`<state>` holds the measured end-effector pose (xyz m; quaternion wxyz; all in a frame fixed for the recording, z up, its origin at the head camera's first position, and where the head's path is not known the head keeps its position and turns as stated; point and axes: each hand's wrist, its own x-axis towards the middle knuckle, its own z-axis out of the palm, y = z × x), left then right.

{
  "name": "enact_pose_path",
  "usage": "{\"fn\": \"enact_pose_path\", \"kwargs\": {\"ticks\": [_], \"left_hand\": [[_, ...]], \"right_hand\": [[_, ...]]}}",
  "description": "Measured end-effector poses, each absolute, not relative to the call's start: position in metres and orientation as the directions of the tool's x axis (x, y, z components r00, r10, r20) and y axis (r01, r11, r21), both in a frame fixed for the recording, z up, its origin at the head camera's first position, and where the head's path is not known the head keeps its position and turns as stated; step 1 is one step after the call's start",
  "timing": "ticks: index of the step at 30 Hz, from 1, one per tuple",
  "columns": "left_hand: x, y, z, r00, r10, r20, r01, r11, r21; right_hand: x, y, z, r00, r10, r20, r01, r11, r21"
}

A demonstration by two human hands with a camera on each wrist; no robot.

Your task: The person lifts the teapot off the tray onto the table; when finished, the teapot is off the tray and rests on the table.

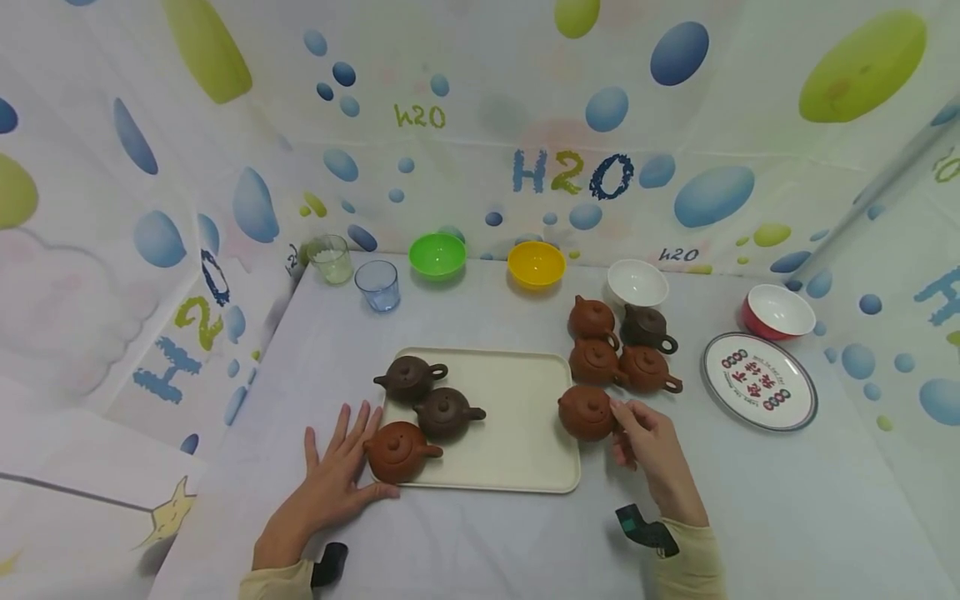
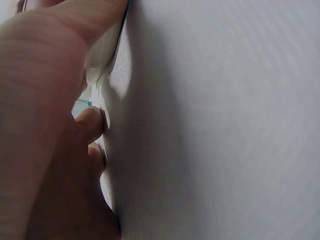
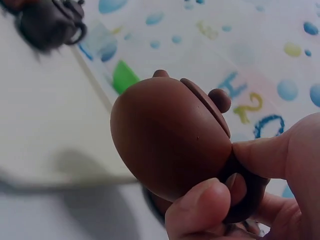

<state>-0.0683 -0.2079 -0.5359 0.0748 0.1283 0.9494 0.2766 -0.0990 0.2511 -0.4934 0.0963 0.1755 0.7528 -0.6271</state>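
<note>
My right hand point(image 1: 651, 446) pinches the handle of a reddish-brown clay teapot point(image 1: 585, 413), which hangs over the right edge of a cream tray point(image 1: 517, 433). In the right wrist view, thumb and fingers close round that teapot's point(image 3: 165, 135) handle, and a shadow falls on the tray below. Two dark brown teapots point(image 1: 408, 379) and one reddish-brown teapot point(image 1: 397, 452) stand at the tray's left end. My left hand point(image 1: 336, 479) rests with spread fingers at the tray's lower left corner, its thumb along the front edge. The left wrist view mostly shows white cloth point(image 2: 240, 125).
Three reddish-brown teapots point(image 1: 596, 360) and a dark one point(image 1: 642, 326) cluster right of the tray. Behind are two glasses point(image 1: 378, 287), a green bowl point(image 1: 438, 257), a yellow bowl point(image 1: 536, 265) and a white bowl point(image 1: 637, 284). A red bowl point(image 1: 777, 313) and a plate point(image 1: 759, 382) stand far right.
</note>
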Motion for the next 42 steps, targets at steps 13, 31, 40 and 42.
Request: {"fn": "enact_pose_path", "kwargs": {"ticks": [13, 31, 40, 42], "left_hand": [[-0.068, -0.208, -0.537, -0.956, 0.281, -0.085, 0.194, 0.823, 0.533], [-0.068, -0.208, -0.535, -0.957, 0.277, -0.086, 0.189, 0.823, 0.536], [-0.068, -0.207, -0.532, -0.956, 0.274, -0.101, 0.177, 0.819, 0.546], [-0.068, -0.207, -0.532, -0.956, 0.273, -0.104, 0.174, 0.819, 0.547]], "right_hand": [[-0.108, 0.274, -0.506, -0.88, 0.211, -0.425, 0.453, 0.111, -0.884], [-0.111, 0.276, -0.515, -0.857, 0.224, -0.464, 0.497, 0.119, -0.859], [-0.111, 0.28, -0.519, -0.86, 0.208, -0.467, 0.496, 0.121, -0.86], [-0.111, 0.281, -0.519, -0.862, 0.203, -0.464, 0.492, 0.116, -0.863]]}}
